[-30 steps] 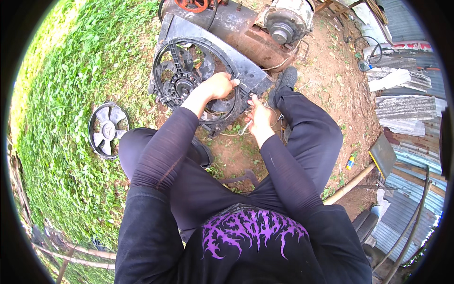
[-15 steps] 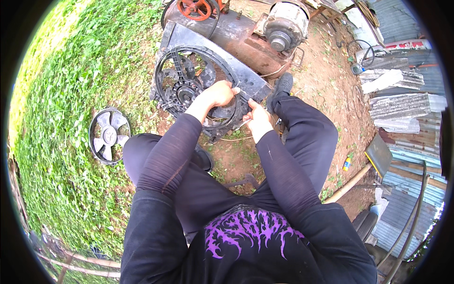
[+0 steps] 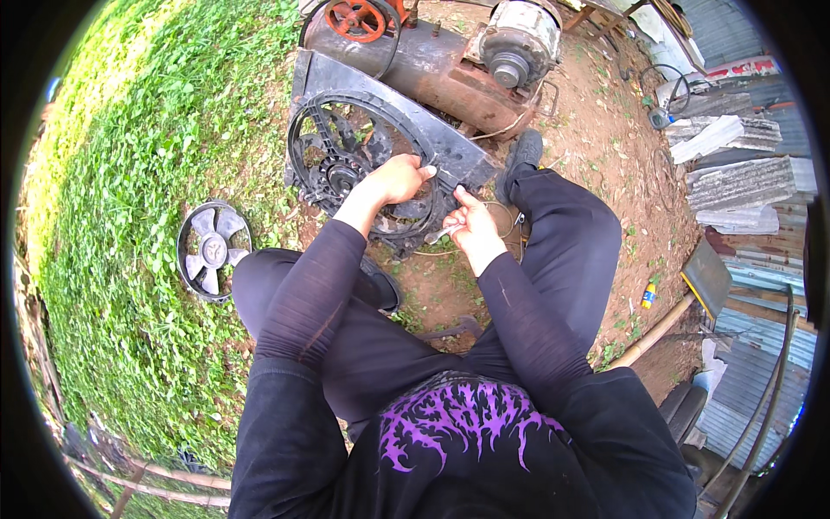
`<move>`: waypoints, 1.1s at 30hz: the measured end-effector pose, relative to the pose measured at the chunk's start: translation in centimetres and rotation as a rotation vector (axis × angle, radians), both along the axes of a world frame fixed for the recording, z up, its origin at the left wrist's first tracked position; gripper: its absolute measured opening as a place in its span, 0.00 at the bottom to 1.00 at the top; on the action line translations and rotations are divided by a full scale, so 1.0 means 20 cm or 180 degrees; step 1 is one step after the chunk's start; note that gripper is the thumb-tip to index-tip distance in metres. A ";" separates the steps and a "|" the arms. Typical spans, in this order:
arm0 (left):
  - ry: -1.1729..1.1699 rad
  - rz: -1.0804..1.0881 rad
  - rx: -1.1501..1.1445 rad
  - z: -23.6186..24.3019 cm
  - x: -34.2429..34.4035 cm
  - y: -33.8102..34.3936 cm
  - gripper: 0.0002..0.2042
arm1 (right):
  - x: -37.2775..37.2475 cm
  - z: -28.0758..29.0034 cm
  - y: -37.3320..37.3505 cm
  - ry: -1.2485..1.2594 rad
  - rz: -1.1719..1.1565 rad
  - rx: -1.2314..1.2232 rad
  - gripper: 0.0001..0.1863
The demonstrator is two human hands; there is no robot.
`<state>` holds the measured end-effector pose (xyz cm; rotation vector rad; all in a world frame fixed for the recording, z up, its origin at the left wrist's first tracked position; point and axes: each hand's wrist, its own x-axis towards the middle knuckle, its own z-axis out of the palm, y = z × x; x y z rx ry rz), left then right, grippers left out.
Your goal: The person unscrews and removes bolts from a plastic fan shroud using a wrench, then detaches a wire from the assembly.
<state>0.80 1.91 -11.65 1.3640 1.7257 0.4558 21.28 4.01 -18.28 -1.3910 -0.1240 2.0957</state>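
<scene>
Green grass on the left gives way to bare brown dirt on the right, and between them a person sits with knees spread. Nearest to me is the dark shirt with its purple print, then the black trousers. On the dirt between the legs lies a dark metal tool.

Beyond the knees, both hands are at the black fan shroud, which lies just past them, tilted, most of it stretching away to their left and front. The left hand is curled over the right side of its round opening, thumb pointing right; the fingertips are hidden, so I can't tell how firmly it grips. Just right of it and a little nearer, the right hand is mostly closed around a slim pale metal piece, close to the shroud's lower right edge. Well off to the left, a ringed fan wheel rests on the grass.

Right behind the shroud sits a rusty tank, with a red wheel and a worn motor. At far right, broken roofing pieces lie by corrugated sheets.
</scene>
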 end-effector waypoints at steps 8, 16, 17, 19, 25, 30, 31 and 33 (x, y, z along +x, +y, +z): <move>-0.0238 0.0171 -0.0188 -0.03 -0.01 0.00 0.23 | -0.05 0.10 -0.05 0.0101 -0.0358 -0.0305 0.12; -0.0261 0.0100 -0.0187 0.00 -0.01 0.00 0.23 | -0.08 0.09 -0.02 0.0054 -0.0489 -0.0339 0.10; -0.0199 0.0048 -0.0149 -0.01 -0.01 0.01 0.24 | -0.08 0.12 -0.02 0.0077 -0.0553 -0.0438 0.10; -0.0072 -0.0046 -0.0074 -0.01 -0.02 0.01 0.24 | -0.08 0.10 -0.01 0.0053 -0.0367 -0.0309 0.12; -0.0017 -0.0124 -0.0116 0.03 0.00 0.04 0.25 | 0.00 -0.04 0.04 -0.0107 -0.0156 -0.0107 0.12; 0.0046 -0.0127 0.0005 0.00 -0.01 0.02 0.25 | -0.01 0.06 0.01 0.0189 -0.0235 -0.0356 0.11; 0.0026 -0.0111 0.0004 0.00 -0.01 0.02 0.25 | -0.01 0.05 0.01 0.0161 -0.0163 -0.0280 0.10; 0.0018 -0.0093 0.0021 -0.03 -0.01 0.03 0.25 | 0.00 0.02 0.04 0.0153 -0.0093 -0.0232 0.10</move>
